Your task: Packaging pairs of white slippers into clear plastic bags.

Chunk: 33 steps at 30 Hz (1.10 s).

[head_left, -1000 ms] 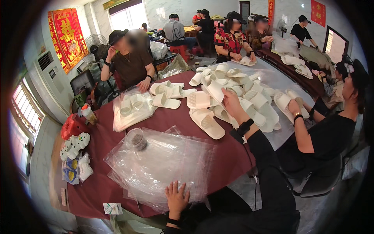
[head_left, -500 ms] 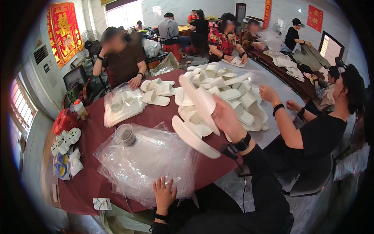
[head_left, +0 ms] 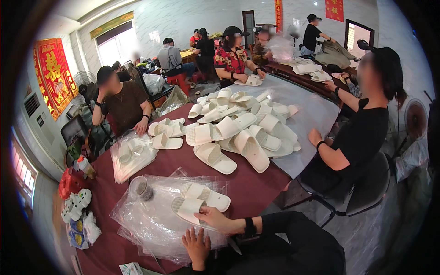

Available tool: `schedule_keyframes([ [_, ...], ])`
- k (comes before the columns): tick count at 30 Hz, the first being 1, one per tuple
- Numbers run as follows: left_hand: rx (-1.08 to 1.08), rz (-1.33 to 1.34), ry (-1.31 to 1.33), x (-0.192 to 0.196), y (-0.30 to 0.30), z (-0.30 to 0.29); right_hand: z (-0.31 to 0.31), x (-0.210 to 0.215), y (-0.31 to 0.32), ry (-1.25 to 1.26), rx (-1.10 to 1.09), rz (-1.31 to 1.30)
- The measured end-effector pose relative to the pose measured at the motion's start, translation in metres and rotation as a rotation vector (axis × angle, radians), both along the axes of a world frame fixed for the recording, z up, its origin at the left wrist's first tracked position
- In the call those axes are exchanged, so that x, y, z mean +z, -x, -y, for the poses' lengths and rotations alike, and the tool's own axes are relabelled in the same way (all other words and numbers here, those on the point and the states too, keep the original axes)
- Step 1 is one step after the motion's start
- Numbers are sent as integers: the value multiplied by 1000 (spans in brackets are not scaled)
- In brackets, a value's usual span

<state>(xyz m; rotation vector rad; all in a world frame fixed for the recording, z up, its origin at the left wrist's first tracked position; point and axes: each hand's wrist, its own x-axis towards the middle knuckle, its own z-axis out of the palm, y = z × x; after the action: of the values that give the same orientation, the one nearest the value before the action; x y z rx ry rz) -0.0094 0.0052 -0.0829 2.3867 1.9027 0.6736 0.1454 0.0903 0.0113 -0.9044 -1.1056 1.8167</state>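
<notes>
A pair of white slippers lies over a stack of clear plastic bags (head_left: 146, 229) on the dark red tabletop. The nearer slipper (head_left: 185, 207) is in my right hand (head_left: 216, 219), its fingers closed at the side of the strap. The farther slipper (head_left: 217, 200) sits just behind it, side by side. My left hand (head_left: 197, 246) rests with fingers spread on the front edge of the bags, holding nothing. On the bags, left of the pair, stands a clear plastic cup (head_left: 141, 187) with something dark in it.
Beyond the bags spreads a large pile of white slippers (head_left: 231, 126). Bagged slippers (head_left: 133, 158) lie at the left, near a seated person. A red bag (head_left: 72, 181) and white clogs (head_left: 75, 206) line the left edge. Another person (head_left: 362, 123) sits at the right.
My right hand has come down and left from beside the pile, bringing two slippers onto the bags. My left hand stays on the bags. The view has shifted.
</notes>
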Motion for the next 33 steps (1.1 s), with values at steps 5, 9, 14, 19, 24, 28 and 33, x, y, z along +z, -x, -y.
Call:
schedule_keyframes([
  [5, 1, 14, -3, 2, 0, 1, -3, -47, 7, -171, 181, 225],
  [9, -13, -1, 12, 7, 0, 2, 0, 15, -14, -372, 188, 439],
  [14, -12, -63, 33, -2, 3, -1, 40, 180, -72, -1072, 171, -138],
  [19, 23, -64, 81, 1, 5, -3, 104, 246, -60, -1234, -43, -863],
  [24, 24, -53, 121, -2, 0, -7, 109, 243, -38, -1496, -448, -955],
  [28, 9, -64, 54, 4, -1, -2, 102, 233, -68, -1543, -293, -831],
  [33, 22, -66, 60, 4, -1, 0, 127, 236, -65, -1390, -410, -741],
])
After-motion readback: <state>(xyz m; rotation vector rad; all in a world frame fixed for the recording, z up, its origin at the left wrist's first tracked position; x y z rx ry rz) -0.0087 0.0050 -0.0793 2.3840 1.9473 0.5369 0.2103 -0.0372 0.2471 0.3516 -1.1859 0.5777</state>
